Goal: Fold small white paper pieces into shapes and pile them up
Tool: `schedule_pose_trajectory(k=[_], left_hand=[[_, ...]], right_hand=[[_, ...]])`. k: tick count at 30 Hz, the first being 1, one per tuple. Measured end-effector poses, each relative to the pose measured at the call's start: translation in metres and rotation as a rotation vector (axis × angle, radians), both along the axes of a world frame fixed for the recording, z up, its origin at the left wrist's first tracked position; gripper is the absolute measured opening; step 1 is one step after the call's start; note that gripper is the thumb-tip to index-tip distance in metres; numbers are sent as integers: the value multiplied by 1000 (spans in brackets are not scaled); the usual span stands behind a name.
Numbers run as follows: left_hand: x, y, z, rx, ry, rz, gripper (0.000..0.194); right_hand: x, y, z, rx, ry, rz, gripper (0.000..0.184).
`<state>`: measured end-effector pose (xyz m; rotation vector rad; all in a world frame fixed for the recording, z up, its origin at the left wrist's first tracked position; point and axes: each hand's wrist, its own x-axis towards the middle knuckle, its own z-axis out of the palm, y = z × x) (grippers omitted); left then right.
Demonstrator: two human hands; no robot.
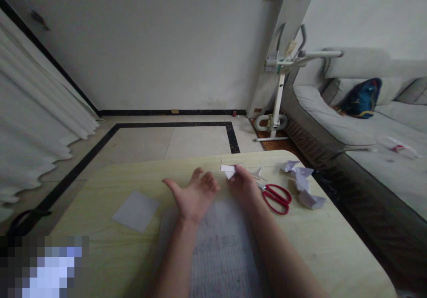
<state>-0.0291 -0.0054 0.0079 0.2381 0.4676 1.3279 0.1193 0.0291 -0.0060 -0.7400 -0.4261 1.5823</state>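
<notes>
My right hand (245, 184) pinches a small folded piece of white paper (228, 170) above the far half of the table. To its left, my left hand (196, 193) is raised palm up, thumb spread wide and fingers loosely curled, with nothing in it. Beneath both forearms lies a large sheet covered in faint writing (227, 249). A square of plain paper (136, 211) rests flat on the left. Red-handled scissors (276, 198) lie just right of my right wrist, their blades partly hidden. Behind them is a small white folded-paper shape (258, 171).
Several crumpled or folded papers (303, 182) lie along the right edge of the pale wooden table (316, 240). Past that edge stands a grey sofa (376, 164) with a blue cushion (362, 98). White exercise equipment (278, 93) stands by the wall; a white curtain (36, 106) hangs at left.
</notes>
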Motion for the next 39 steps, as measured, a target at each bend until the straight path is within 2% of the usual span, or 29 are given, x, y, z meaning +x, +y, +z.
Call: schedule_pose_trajectory(k=[4,11,19,27,39], left_hand=[[1,-2,1,51,-35,-89,95],[5,-4,4,55,-101,-219,88],[5,-3,2,43,-127,-235,86],[3,-3,1,27,-156,-273,85],[0,-4,-4,92,-247,-348,91]], right_hand=[[0,1,0,10,-23,-8,15],[0,0,0,5,37,16,13],[0,0,2,20,15,9,15],[-1,0,4,-35,71,-25,15],[1,0,0,28,150,18,10]])
